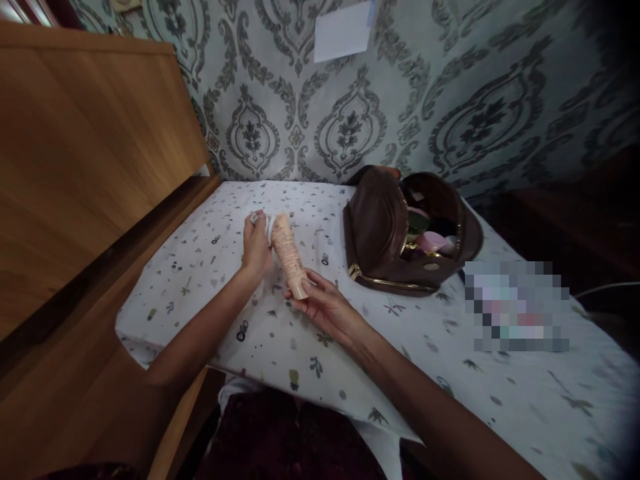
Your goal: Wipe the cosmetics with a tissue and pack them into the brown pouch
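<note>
A peach-coloured tube [286, 252] with small printed text is tilted over the middle of the cloth-covered table. Its lower, capped end rests in my right hand [327, 307], with the thumb and fingers closed round it. Beside the tube's upper end, my left hand [257, 245] is closed on a white cloth or wipe [270, 227], which touches the tube. Right of the hands stands an open brown bag [380, 227] with gold zips; a pink round item [431, 241] and other small containers show inside.
The table [190, 293] has a white patterned cover. A blurred, pixelated flat object [517, 307] lies at the right, near a white cable [607, 287]. A wooden cabinet [100, 147] stands at the left. Behind is a patterned wall [350, 127] with a white paper [343, 32].
</note>
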A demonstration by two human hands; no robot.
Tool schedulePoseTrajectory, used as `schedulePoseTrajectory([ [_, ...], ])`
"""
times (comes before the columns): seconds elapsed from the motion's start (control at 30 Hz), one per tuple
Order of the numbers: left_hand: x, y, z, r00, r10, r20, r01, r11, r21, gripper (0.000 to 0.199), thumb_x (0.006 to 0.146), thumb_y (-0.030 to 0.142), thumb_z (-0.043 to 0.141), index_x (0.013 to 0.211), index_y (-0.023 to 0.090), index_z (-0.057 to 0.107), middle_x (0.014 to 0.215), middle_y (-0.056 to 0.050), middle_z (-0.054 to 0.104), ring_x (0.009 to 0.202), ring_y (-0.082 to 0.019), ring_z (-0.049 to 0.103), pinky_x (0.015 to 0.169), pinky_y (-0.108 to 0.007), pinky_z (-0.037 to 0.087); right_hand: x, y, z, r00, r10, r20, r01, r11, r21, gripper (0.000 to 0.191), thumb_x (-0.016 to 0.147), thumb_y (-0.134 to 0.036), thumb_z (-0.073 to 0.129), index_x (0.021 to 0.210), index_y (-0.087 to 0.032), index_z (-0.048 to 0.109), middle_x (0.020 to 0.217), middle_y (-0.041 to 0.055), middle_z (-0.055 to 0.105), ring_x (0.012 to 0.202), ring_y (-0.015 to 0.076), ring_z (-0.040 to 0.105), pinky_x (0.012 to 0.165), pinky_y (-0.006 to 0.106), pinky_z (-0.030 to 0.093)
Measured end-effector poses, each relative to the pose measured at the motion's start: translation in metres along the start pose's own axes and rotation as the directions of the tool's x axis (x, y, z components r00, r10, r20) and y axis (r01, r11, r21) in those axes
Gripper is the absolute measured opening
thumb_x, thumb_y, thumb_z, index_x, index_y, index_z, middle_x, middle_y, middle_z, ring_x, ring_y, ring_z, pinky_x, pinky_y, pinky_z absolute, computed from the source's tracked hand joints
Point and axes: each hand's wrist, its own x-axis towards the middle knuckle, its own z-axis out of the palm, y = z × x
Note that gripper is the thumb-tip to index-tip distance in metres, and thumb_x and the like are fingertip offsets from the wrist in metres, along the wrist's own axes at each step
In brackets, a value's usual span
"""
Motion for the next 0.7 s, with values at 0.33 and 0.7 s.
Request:
schedulePoseTrajectory([
  [0.33,-0.08,0.001,0.0,0.884,-0.138,0.446,0.19,0.979,-0.073,0.036,0.082,0.051,0.072,0.098,0.02,0.065,0.089,-0.001,0.064,0.082,-0.014,0.061,0.074,-0.023,0.051,0.003,-0.009,-0.001,0.963,-0.228,-0.142,0.222,0.973,-0.058,0.046,0.065,-0.038,0.09,0.104,-0.024,0.07,0.097,-0.0005,0.072,0.077,0.011,0.065,0.064,0.02,0.057],
  [0.7,-0.052,0.007,0.004,0.924,-0.166,0.345,0.249,0.945,-0.212,0.052,0.078,0.066,0.069,0.1,0.018,0.062,0.092,-0.006,0.068,0.081,-0.018,0.069,0.069,-0.028,0.054,-0.005,-0.014,0.0,0.999,-0.051,0.013,0.051,0.999,0.011,0.049,0.071,-0.042,0.087,0.108,-0.024,0.061,0.09,0.0024,0.075,0.076,0.0154,0.072,0.063,0.022,0.056],
])
